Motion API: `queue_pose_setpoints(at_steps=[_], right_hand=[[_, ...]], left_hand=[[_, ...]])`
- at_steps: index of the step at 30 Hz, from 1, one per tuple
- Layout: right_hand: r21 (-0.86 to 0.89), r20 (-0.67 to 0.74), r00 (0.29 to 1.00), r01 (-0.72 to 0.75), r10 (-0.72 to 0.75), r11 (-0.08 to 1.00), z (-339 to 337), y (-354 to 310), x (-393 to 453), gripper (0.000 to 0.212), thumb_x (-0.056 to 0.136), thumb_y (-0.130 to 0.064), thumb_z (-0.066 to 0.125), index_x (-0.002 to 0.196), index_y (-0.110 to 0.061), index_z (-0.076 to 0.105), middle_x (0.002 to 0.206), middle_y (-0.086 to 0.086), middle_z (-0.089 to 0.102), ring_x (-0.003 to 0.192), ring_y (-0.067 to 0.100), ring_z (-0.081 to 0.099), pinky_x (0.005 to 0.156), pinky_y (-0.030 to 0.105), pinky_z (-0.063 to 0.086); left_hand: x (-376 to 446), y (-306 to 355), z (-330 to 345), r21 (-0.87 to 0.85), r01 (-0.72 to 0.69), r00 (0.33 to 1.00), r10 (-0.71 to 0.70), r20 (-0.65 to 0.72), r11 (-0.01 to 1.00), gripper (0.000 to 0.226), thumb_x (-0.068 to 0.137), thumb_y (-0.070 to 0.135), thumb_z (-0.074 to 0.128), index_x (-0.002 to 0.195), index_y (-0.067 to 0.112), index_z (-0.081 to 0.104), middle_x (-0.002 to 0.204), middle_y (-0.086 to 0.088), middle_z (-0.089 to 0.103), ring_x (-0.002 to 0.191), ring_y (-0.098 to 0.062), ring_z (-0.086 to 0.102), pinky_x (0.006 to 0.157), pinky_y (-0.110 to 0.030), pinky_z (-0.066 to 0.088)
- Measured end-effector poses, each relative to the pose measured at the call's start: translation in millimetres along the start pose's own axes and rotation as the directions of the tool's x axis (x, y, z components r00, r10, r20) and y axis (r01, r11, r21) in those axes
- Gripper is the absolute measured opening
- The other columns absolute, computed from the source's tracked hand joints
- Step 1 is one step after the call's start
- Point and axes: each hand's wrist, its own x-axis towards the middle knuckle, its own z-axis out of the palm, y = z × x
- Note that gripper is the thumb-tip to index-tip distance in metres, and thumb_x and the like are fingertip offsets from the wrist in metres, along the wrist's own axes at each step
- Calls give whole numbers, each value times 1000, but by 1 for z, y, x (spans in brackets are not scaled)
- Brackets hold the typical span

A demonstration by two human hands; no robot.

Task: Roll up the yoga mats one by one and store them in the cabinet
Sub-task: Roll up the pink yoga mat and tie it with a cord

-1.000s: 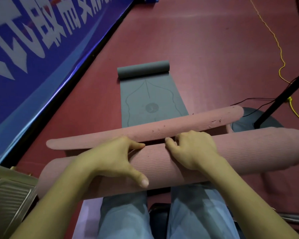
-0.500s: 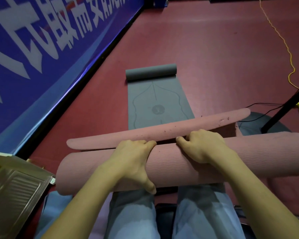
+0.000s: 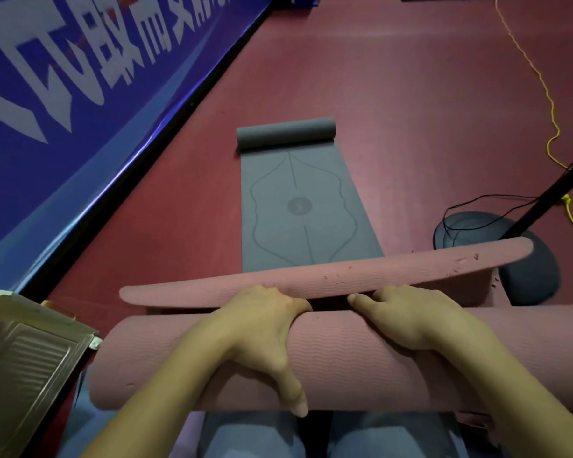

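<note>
A thick pink yoga mat roll lies across my knees, running left to right. Its loose end curls up just beyond the roll. My left hand wraps over the top of the roll, thumb pointing back toward me. My right hand presses on the roll beside it, fingertips at the far edge. Beyond lies a grey yoga mat, flat on the floor with its far end rolled up.
A blue banner with white characters lines the left wall. A beige ribbed panel sits at the lower left. A dark round base with a black pole, black cable and yellow cord stand at the right on the red floor.
The pink roll has grown thicker and shifted toward me as both hands turned it. The flat pink part has shortened. The camera has tilted, so the grey mat sits lower in view.
</note>
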Motion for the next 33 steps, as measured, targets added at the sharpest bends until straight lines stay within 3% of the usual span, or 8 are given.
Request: queue_pose_setpoints(at_steps=[4,9,14,20,24,29,31,33], right_hand=[[-47,-367,930,12,-28,999,-3,-10,-8,47,100,-61,29,112,-26,58,121,6,64,114,32,59,88,41,45],[-29,-390,920,29,-38,999,6,-9,-8,60,101,-60,21,152,-28,28,131,4,62,117,30,58,93,42,40],[-30,-483,874,40,-50,999,14,-8,-10,65,100,-58,15,155,-25,24,128,2,63,114,29,60,93,43,39],[-79,-572,818,27,-67,997,23,-12,-3,62,98,-52,14,127,-16,55,99,3,72,95,30,63,94,43,41],[-91,-558,828,-2,-49,996,19,-14,3,56,98,-54,11,96,-22,57,92,1,69,90,29,62,89,43,40],[-78,-570,820,3,-47,997,19,-14,5,53,98,-52,20,78,-22,58,84,1,70,84,31,63,82,44,42],[-77,-562,826,5,-48,997,17,-14,5,52,96,-52,20,78,-22,59,87,0,71,85,29,63,83,43,42],[-75,-562,826,7,-49,997,15,-15,4,54,96,-53,19,80,-24,61,90,-2,72,88,28,64,85,42,41]], left_hand=[[5,-14,-4,-151,47,999,-45,17,987,109,27,75,88,127,45,58,112,25,68,100,-1,63,92,-32,55],[16,-27,-16,-292,14,1000,-9,18,956,122,39,58,98,148,43,45,141,31,50,124,7,51,109,-24,43],[13,-41,-13,-348,-53,996,25,-86,936,112,51,57,97,148,46,43,141,33,49,126,14,47,110,-20,39],[10,-49,-13,-323,-96,942,-19,-335,942,74,64,76,74,131,48,64,128,29,65,118,8,59,104,-34,50],[7,-48,-9,-258,-37,944,-52,-327,965,72,68,85,53,135,58,56,137,26,61,123,-1,59,102,-37,50],[0,-42,0,-176,-5,933,-59,-356,984,67,84,82,50,146,56,44,147,37,46,136,4,45,110,-38,44],[-6,-35,2,-123,21,933,-64,-354,992,77,81,84,53,150,54,38,151,35,42,140,2,41,112,-38,41],[-11,-27,2,-76,46,937,-69,-344,996,106,64,88,64,156,47,33,154,29,42,140,-2,41,112,-37,40]])
